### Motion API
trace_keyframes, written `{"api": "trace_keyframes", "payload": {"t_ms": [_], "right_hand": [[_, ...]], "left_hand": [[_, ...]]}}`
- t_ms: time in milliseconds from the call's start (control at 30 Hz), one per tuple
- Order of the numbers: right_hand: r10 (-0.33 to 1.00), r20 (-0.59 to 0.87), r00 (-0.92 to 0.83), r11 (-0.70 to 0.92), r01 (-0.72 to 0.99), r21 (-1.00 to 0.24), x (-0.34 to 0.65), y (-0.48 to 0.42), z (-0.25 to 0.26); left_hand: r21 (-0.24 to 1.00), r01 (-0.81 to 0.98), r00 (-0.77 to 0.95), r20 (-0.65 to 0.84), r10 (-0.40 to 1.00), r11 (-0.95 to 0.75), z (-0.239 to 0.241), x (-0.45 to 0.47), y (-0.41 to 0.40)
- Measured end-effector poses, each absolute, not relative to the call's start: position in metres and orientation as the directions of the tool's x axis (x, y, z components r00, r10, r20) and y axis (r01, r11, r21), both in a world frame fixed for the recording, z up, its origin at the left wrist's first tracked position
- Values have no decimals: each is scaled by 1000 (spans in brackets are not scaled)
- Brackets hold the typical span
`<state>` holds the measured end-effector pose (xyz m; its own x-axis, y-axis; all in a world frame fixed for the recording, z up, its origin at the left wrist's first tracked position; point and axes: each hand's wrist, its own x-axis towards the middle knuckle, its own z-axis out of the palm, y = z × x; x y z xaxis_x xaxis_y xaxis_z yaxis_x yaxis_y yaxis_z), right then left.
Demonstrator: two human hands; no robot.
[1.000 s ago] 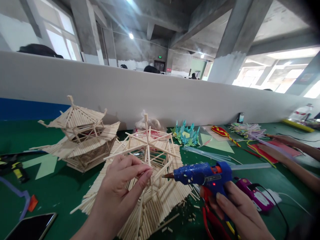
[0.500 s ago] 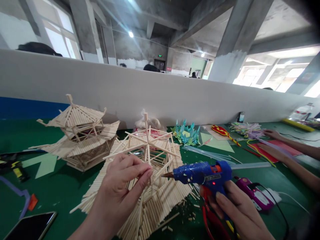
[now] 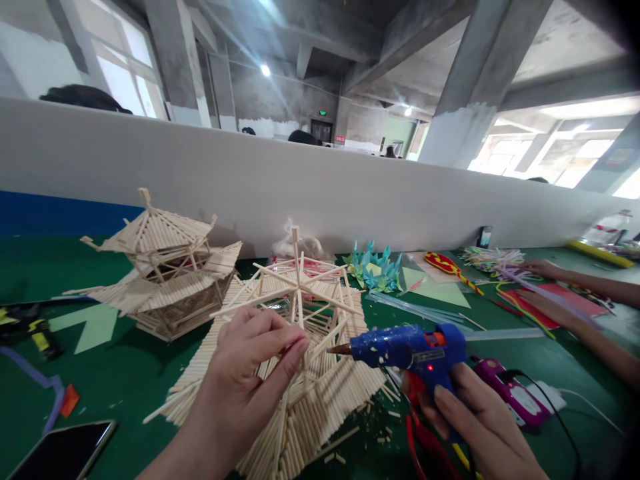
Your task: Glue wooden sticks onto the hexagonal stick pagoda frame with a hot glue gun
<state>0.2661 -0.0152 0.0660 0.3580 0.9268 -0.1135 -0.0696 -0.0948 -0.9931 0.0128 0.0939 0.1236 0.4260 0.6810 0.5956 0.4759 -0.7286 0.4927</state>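
My left hand (image 3: pixel 250 373) pinches a thin wooden stick on the open stick roof frame (image 3: pixel 300 293), fingers closed at about the middle of the model. The frame stands on a wide skirt of wooden sticks (image 3: pixel 305 407) on the green table (image 3: pixel 125 380). My right hand (image 3: pixel 480 427) grips the handle of a blue glue gun (image 3: pixel 407 348), its red light on. The gun's nozzle points left, a short gap from my left fingertips.
A finished stick pagoda (image 3: pixel 165 273) stands at the left. A phone (image 3: pixel 63 450) lies at the near left, red pliers (image 3: pixel 420 433) under the gun, a purple device (image 3: pixel 505 390) beside it. Teal paper flowers (image 3: pixel 373 267) and coloured strips sit behind. Another person's arms (image 3: pixel 575 300) reach in from the right.
Almost nothing has moved; the view shifted slightly to the left, and both hands keep their hold on the stick and the glue gun.
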Motion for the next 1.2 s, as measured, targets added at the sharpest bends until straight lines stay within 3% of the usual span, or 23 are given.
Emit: {"api": "trace_keyframes", "payload": {"t_ms": [133, 267, 533, 733, 1200], "right_hand": [[963, -34, 268, 5, -146, -989, 264, -12, 69], [951, 33, 308, 100, -207, -973, 264, -12, 69], [886, -59, 460, 114, -340, -934, 267, -15, 71], [916, -83, 393, 84, -390, -917, 273, -21, 66], [885, -119, 449, 69, -381, -922, 266, -18, 70]], "left_hand": [[519, 464, 404, 597, 693, -718, 126, 14, 91], [522, 461, 402, 598, 693, -718, 126, 15, 92], [489, 476, 438, 589, 679, -731, 124, 12, 95], [511, 459, 412, 602, 684, -727, 124, 14, 93], [517, 444, 392, 622, 678, -732, 124, 16, 93]]}}
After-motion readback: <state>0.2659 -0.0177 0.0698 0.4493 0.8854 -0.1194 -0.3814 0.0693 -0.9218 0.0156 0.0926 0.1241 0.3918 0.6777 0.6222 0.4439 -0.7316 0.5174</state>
